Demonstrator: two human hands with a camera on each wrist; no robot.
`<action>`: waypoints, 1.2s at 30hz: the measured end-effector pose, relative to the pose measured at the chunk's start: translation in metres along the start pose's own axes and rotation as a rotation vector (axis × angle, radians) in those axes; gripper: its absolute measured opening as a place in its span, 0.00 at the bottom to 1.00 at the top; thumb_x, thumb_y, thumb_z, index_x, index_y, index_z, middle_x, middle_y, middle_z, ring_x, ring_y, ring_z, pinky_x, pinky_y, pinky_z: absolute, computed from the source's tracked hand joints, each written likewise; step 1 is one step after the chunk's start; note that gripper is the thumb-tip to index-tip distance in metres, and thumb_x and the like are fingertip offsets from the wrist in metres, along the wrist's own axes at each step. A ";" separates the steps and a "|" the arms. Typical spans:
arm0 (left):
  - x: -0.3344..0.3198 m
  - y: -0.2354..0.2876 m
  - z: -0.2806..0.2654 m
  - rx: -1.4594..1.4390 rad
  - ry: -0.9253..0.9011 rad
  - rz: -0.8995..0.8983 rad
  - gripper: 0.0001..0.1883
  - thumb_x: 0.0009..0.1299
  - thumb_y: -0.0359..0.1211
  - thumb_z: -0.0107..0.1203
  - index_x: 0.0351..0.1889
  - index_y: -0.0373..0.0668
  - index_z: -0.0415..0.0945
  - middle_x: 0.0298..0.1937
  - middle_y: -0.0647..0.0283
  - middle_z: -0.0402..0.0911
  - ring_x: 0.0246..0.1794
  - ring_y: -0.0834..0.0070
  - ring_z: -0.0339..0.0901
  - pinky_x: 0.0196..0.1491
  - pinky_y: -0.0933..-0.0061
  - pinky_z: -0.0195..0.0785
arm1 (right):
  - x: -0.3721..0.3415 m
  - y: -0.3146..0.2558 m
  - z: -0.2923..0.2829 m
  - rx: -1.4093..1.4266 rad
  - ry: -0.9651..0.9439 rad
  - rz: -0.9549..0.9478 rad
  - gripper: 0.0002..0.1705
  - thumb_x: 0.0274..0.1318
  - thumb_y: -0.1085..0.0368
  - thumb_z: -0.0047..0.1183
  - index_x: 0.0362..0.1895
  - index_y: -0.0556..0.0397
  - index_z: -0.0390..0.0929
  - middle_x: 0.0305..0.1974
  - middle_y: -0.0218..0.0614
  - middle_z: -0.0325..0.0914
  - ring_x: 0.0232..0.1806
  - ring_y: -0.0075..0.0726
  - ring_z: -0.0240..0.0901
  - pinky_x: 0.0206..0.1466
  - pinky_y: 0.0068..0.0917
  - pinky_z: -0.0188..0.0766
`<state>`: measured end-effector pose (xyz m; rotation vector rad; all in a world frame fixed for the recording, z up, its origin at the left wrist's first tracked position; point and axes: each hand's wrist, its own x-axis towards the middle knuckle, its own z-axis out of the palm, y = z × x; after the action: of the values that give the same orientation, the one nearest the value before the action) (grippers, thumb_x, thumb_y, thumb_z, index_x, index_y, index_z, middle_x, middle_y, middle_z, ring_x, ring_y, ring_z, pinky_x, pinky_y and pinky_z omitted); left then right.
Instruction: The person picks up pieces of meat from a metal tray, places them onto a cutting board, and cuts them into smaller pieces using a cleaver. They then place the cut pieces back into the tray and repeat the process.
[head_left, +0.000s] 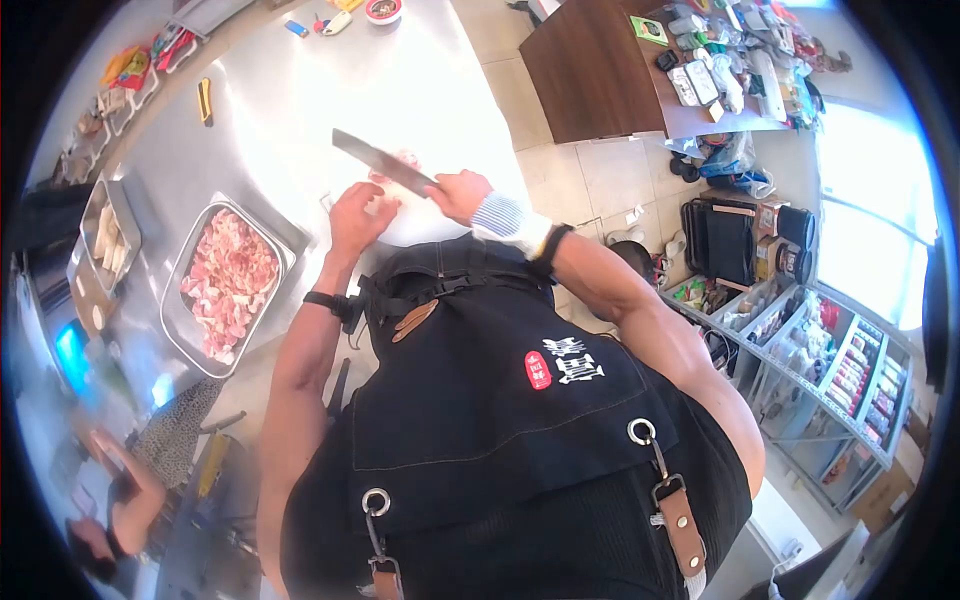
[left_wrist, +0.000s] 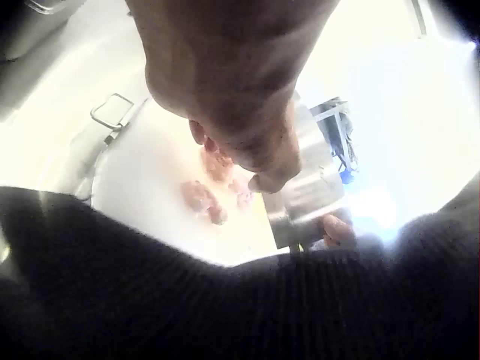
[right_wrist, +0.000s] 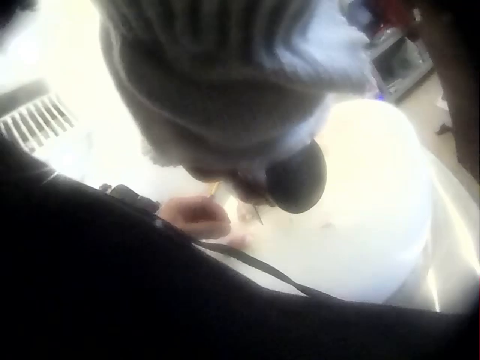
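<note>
In the head view, the right hand [head_left: 465, 197] grips a broad-bladed cleaver [head_left: 372, 158] by its handle, the blade reaching left above pale meat [head_left: 406, 160]. The cleaver's dark handle end [right_wrist: 297, 178] shows in the right wrist view. Beside the blade, the left hand [head_left: 360, 217] has bent fingers with the thumb held apart. In the left wrist view that hand [left_wrist: 240, 127] hangs over meat pieces [left_wrist: 201, 196] on a round white board [left_wrist: 131, 176], its thumb near the blade [left_wrist: 304, 199]; whether its fingertips touch meat is unclear.
A metal tray of cut meat [head_left: 232, 285] stands left of the hands, with a smaller tray [head_left: 108, 235] beyond it. A yellow cutter [head_left: 206, 102] and a red-rimmed bowl [head_left: 383, 10] lie farther up the metal table [head_left: 270, 110]. Another person [head_left: 125, 490] is at lower left.
</note>
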<state>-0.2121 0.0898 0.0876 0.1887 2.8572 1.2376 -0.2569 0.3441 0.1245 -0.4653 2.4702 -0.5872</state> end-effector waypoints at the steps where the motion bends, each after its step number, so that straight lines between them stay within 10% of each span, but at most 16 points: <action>1: 0.003 0.004 -0.002 0.000 0.055 -0.001 0.08 0.67 0.34 0.71 0.40 0.42 0.87 0.46 0.59 0.90 0.49 0.57 0.87 0.50 0.60 0.80 | -0.014 0.004 -0.007 0.009 0.023 0.047 0.23 0.80 0.45 0.47 0.49 0.50 0.84 0.36 0.57 0.88 0.42 0.68 0.88 0.51 0.60 0.83; 7: 0.049 0.006 0.022 -0.049 0.161 0.148 0.10 0.69 0.35 0.69 0.45 0.41 0.86 0.48 0.58 0.89 0.52 0.55 0.85 0.53 0.58 0.80 | -0.059 0.013 -0.034 -0.047 0.090 0.150 0.23 0.80 0.47 0.48 0.43 0.54 0.83 0.31 0.57 0.86 0.38 0.69 0.87 0.48 0.61 0.83; 14: 0.055 0.014 0.025 0.011 -0.096 -0.084 0.16 0.70 0.41 0.71 0.47 0.39 0.86 0.49 0.58 0.89 0.53 0.54 0.85 0.55 0.57 0.80 | -0.072 0.012 -0.029 -0.160 0.052 0.104 0.23 0.79 0.48 0.48 0.43 0.54 0.84 0.30 0.56 0.87 0.36 0.66 0.88 0.45 0.60 0.84; 36: 0.043 0.002 0.031 0.002 -0.020 0.016 0.14 0.66 0.37 0.74 0.46 0.41 0.88 0.51 0.62 0.90 0.54 0.60 0.86 0.55 0.60 0.82 | 0.035 -0.023 -0.010 -0.019 0.105 0.079 0.28 0.80 0.44 0.46 0.47 0.54 0.87 0.37 0.57 0.89 0.43 0.67 0.89 0.52 0.59 0.84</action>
<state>-0.2522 0.1189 0.0690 0.2234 2.8457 1.2286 -0.2855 0.3123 0.1289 -0.3509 2.5826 -0.5691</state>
